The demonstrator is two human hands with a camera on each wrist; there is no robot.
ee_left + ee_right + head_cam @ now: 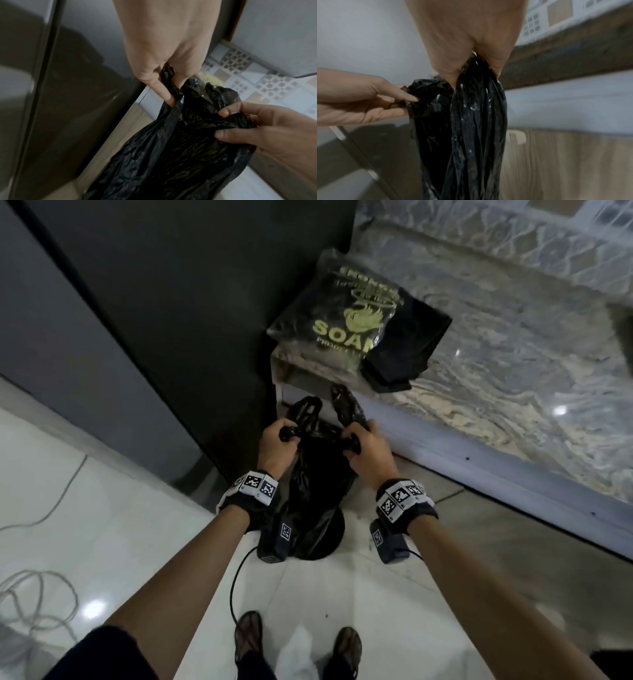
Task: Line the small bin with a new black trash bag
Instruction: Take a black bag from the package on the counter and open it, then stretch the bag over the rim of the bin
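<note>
A crumpled black trash bag (pixel 310 494) hangs between my two hands above the floor. My left hand (pixel 286 436) pinches its left top edge and my right hand (pixel 352 445) grips the right top edge, with the two handle loops sticking up beyond them. In the left wrist view my left hand (pixel 169 94) pinches a handle strip of the bag (pixel 171 155). The right wrist view shows my right hand (pixel 476 73) clenched on the gathered plastic (pixel 471 121). A round black shape (pixel 337 525), seemingly the small bin, shows under the bag and is mostly hidden.
A printed pack of bags (pixel 339 313) and folded black bags (pixel 407 344) lie on the marble counter (pixel 513 371) to the right. A tall dark appliance (pixel 171 337) stands to the left. Cables (pixel 34 594) lie on the white floor, and my sandalled feet (pixel 248 631) are below.
</note>
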